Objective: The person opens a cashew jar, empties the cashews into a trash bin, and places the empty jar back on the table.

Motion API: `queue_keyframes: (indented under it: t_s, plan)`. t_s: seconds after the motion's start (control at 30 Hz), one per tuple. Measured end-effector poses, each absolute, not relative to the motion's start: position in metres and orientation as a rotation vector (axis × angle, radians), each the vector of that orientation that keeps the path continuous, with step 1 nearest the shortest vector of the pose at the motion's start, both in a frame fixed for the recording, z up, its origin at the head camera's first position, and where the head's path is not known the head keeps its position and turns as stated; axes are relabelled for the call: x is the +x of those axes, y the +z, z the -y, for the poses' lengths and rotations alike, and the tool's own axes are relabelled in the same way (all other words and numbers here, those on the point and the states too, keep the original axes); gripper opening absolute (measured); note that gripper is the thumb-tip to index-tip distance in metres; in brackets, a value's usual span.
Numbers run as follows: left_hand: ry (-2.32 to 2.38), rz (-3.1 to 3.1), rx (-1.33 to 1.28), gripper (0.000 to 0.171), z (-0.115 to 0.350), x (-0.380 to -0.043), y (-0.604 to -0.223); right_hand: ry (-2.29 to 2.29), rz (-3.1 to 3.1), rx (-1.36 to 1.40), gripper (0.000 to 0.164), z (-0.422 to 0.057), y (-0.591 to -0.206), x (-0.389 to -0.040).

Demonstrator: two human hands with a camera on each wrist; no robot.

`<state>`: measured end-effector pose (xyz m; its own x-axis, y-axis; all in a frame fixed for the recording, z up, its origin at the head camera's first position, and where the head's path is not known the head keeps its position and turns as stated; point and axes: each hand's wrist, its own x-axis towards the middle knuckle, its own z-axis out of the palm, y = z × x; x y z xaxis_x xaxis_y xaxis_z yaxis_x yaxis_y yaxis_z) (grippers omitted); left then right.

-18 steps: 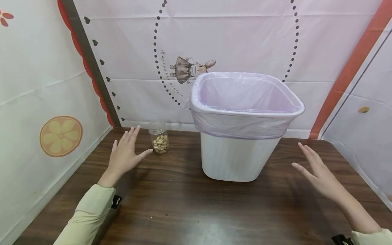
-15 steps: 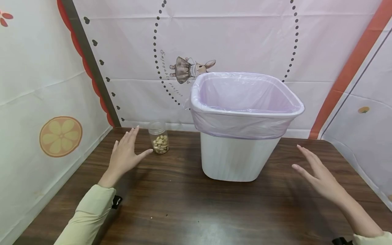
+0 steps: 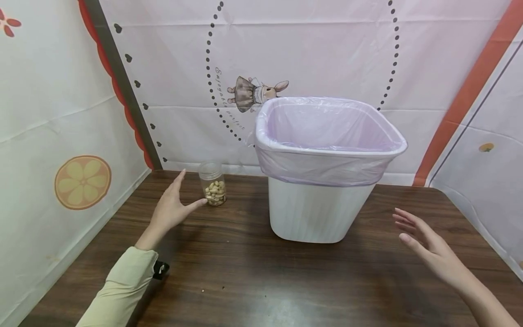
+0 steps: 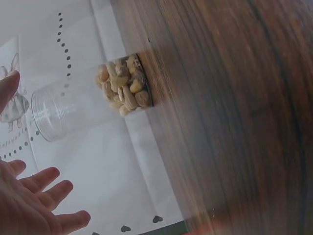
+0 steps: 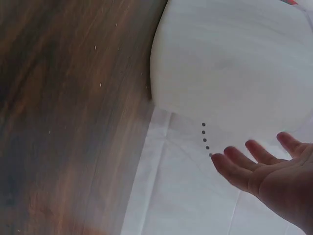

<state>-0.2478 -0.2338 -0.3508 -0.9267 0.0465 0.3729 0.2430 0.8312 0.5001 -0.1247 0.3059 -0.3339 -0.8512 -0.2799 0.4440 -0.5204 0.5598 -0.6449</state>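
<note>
A clear lidless-looking jar (image 3: 213, 184), its lower part filled with nuts (image 4: 123, 84), stands upright near the back of the wooden table. My left hand (image 3: 169, 209) is spread just left of it, thumb toward the jar; the left wrist view shows a gap between fingers and jar. A white trash bin (image 3: 312, 211) lined with a thin purple bag (image 3: 323, 168) folded over its rim stands right of the jar. To the right of the bin, my right hand (image 3: 429, 250) is held in the air with fingers loosely bent, holding nothing.
Behind the table (image 3: 229, 272) hangs a pink printed cloth (image 3: 327, 54) with a rabbit figure. White cloth walls (image 3: 37, 109) close in the left and right sides. Small crumbs lie on the tabletop toward the front.
My right hand has dropped lower and nearer to me, its fingers bending a little. The left hand has turned slightly and shifted a bit toward the jar. Jar and bin stay put.
</note>
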Motion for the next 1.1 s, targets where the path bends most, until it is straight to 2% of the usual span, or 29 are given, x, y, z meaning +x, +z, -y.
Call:
queue_keyframes:
  t_s: [0.57, 0.87, 1.1]
  plan:
    - [-1.188, 2.701, -0.150, 0.099, 0.232, -0.243, -0.348, 1.519, 2.404, 1.170, 0.040, -0.278, -0.329, -0.115]
    - [-1.626, 2.693, -0.053, 0.100, 0.237, -0.250, -0.351, 1.808, 2.204, 1.501, 0.043, -0.251, -0.331, -0.124]
    - [-1.702, 2.685, -0.038, 0.098, 0.238, -0.251, -0.351, 1.939, 2.228, 1.519, 0.038, -0.228, -0.328, -0.127]
